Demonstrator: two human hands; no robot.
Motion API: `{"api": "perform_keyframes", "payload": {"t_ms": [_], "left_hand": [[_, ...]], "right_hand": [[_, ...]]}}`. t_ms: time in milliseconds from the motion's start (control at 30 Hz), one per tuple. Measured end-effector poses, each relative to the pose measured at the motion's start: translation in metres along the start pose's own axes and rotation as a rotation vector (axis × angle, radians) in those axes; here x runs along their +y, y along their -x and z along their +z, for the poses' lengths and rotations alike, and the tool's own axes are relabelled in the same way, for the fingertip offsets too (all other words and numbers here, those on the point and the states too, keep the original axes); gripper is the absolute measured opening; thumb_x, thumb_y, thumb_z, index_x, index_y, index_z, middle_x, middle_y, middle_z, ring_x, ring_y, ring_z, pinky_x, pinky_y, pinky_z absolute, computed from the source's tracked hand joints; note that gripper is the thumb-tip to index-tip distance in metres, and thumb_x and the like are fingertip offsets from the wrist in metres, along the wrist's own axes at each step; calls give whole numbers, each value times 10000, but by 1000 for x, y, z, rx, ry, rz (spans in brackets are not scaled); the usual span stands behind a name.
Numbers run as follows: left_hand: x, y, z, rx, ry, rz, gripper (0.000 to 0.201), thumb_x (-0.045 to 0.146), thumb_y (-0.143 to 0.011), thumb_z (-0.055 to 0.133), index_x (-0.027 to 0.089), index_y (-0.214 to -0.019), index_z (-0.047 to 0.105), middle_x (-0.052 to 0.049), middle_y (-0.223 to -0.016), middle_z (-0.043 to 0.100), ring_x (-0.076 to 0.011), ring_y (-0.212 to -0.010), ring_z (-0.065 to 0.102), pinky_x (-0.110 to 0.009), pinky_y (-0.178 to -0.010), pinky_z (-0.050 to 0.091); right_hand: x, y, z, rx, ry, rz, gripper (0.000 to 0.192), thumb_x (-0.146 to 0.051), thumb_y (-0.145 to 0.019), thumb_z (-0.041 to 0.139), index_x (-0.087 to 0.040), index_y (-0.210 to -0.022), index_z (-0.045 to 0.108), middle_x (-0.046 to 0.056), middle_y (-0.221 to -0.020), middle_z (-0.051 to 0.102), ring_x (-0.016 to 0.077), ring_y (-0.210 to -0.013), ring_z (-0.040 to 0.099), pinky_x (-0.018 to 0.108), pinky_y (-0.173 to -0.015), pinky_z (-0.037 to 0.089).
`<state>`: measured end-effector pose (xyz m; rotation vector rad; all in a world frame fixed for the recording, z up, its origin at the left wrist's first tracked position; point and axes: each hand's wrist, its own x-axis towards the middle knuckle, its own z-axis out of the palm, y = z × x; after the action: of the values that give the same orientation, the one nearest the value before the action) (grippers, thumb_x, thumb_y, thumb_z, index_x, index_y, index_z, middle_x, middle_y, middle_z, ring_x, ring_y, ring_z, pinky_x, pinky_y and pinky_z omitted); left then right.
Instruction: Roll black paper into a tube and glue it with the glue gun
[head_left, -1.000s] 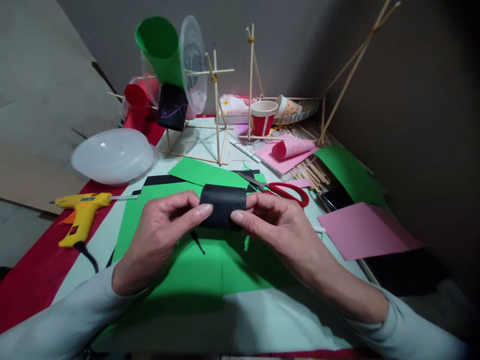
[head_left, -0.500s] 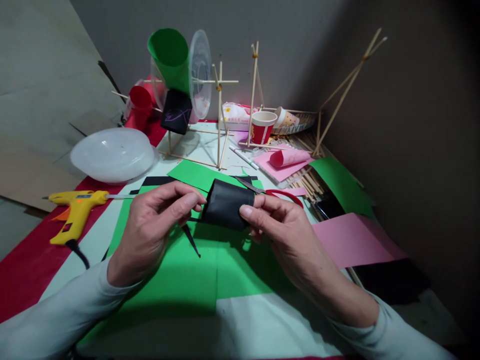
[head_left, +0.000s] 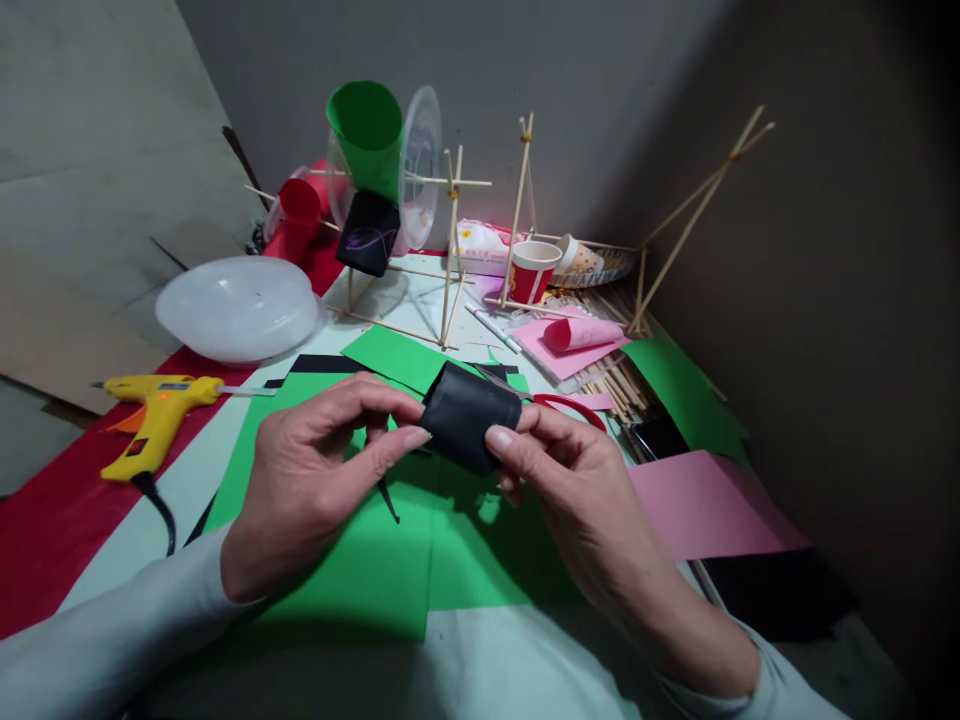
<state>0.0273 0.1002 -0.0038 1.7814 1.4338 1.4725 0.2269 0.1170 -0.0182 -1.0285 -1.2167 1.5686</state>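
The black paper tube (head_left: 471, 418) is up in front of me, above the surface (head_left: 502, 665), lying on a slant with its open end toward my left. My right hand (head_left: 574, 475) has it clamped, thumb pressed on the near face and the other fingers behind its right end. With my left hand (head_left: 315, 465) I pinch the tube's left edge between thumb and forefinger tips. Below are large green paper sheets (head_left: 367, 580), and a thin black strip (head_left: 388, 503) shows beside my left thumb. Just behind the tube and my right fingers lies a pair of red-handled scissors (head_left: 574, 407), partly hidden. To my left, near the edge of the surface, a yellow glue gun (head_left: 154, 420) lies with a glue stick poking out of its back, and behind it sits a translucent plastic bowl (head_left: 238, 310). To my right is a pink paper sheet (head_left: 712, 505); beyond it, a rolled pink paper (head_left: 583, 334) rests near a pile of wooden sticks (head_left: 616, 387). Farther back, a green paper cone (head_left: 366, 140) stands beside a clear plastic disc (head_left: 421, 170), near a red and white paper cup (head_left: 532, 273).
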Motion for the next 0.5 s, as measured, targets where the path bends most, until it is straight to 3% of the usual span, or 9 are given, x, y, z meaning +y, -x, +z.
{"api": "perform_keyframes", "payload": {"t_ms": [233, 500], "left_hand": [[2, 2, 1, 20, 84, -168, 215, 260, -783, 794, 242, -997, 794, 26, -727, 684, -97, -639, 607, -174, -590, 486], [6, 5, -1, 25, 142, -223, 241, 255, -768, 800, 250, -1010, 792, 19, -737, 656, -97, -638, 578, -172, -562, 466]], "right_hand": [[-10, 3, 7, 36, 32, 12, 272, -367, -814, 795, -170, -688, 655, -33, -535, 625, 63, -508, 515, 180, -520, 378], [-13, 5, 12, 76, 115, -5, 272, -368, -803, 791, -182, -654, 660, 12, -521, 684, 101, -476, 523, 223, -494, 384]]}}
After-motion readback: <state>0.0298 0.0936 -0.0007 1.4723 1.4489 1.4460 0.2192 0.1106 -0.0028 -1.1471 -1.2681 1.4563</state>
